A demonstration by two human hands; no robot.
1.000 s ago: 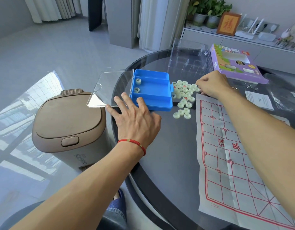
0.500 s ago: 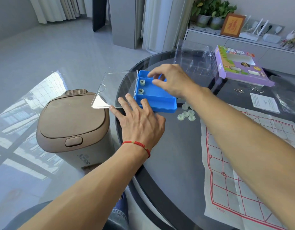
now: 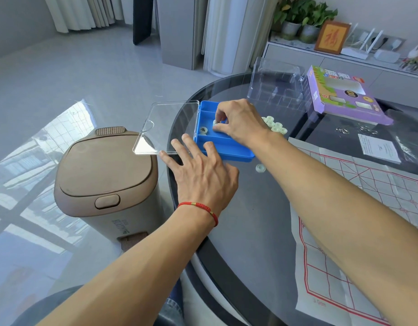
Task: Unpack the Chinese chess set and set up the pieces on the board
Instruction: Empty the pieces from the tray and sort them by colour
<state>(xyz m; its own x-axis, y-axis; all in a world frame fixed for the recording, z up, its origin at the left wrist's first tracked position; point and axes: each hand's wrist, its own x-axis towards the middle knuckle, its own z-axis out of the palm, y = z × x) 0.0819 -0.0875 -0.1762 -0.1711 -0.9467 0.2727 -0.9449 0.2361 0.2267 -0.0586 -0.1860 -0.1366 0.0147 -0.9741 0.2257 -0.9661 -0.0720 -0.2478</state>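
Bright daylight throughout; window reflections glare on the glossy floor (image 3: 27, 184) and the glass table (image 3: 262, 220); shadows soft; wide-angle bending at edges; focus sharp overall.

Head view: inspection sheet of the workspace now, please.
Surface: round dark glass table.
Job's things: paper chess board flat at right; blue case open, clear lid past the edge; one piece in case; loose pieces beside it.
Clutter: purple box, clear insert tray, leaflet.
Grippers: left hand flat by the case; right hand fingers pinch a piece.
Cables: nothing seen on table.
Surroundings: bin, plants.
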